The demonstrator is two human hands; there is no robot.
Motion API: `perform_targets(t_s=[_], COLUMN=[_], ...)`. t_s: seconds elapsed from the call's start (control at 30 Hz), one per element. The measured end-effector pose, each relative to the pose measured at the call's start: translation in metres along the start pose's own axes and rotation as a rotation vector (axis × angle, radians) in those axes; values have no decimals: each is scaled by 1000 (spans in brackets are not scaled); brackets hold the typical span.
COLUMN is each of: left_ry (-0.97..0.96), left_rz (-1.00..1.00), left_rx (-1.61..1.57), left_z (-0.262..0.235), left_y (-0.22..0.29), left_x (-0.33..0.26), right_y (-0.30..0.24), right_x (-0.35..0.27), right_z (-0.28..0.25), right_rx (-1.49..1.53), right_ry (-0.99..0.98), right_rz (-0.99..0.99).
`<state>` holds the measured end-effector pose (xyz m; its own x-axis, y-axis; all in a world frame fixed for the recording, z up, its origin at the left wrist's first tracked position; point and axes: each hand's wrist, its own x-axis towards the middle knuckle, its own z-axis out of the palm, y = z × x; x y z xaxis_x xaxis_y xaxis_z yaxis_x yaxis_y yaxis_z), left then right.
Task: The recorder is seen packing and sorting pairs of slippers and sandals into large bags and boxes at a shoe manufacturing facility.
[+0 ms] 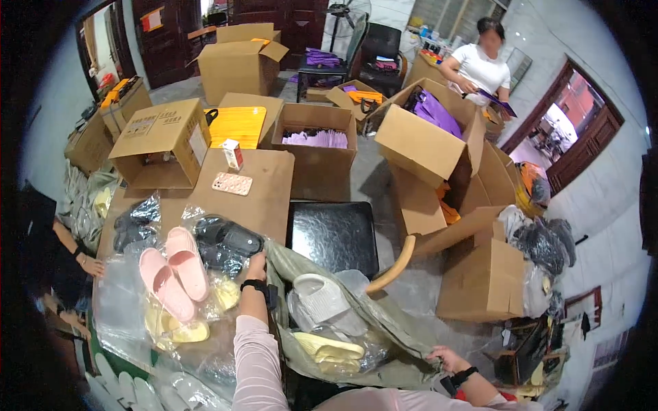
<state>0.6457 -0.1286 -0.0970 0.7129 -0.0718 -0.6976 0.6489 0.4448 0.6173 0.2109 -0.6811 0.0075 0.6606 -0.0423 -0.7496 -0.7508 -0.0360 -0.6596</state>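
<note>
My left hand [255, 265] is closed at the near end of a pair of black slippers [228, 240] in clear plastic, right beside the rim of a grey-green sack [384, 325]. The far right part of that rim is bunched in my closed right hand [447, 359]. Inside the open sack lie white slippers [319, 299] and pale yellow slippers [330, 351] in plastic bags. Pink slippers [175, 274] rest on the table at my left, above bagged yellow slippers [179, 330]. Part of my left fingers is hidden.
The brown tabletop [264, 198] carries a phone [232, 183], a small carton [233, 156] and an open cardboard box [159, 147]. A black-seated chair [334, 236] stands beyond the sack. More boxes [418, 144] fill the right. One person [480, 72] stands far right, another [48, 253] at left.
</note>
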Motion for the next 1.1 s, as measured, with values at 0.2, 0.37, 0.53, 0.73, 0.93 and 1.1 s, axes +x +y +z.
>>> perform_targets(t_s=[0.2, 0.37, 0.53, 0.73, 0.93, 1.1], left_ry=[376, 501, 465, 520, 229, 383], left_rz=[427, 477, 384, 283, 45, -189], left_rx=[1815, -240, -253, 210, -53, 243], left_z=[36, -33, 33, 21, -25, -6], left_y=[0, -2, -2, -5, -2, -5], left_x=[-3, 3, -32, -63, -28, -12], right_y=[-14, 17, -28, 49, 33, 12], right_x=[-46, -21, -66, -49, -83, -95], right_z=[-5, 7, 17, -17, -26, -18], right_rx=[-647, -22, -147, -351, -534, -655], right_ry=[-50, 50, 125, 69, 164, 150], right_rz=[-498, 96, -229, -559, -534, -568])
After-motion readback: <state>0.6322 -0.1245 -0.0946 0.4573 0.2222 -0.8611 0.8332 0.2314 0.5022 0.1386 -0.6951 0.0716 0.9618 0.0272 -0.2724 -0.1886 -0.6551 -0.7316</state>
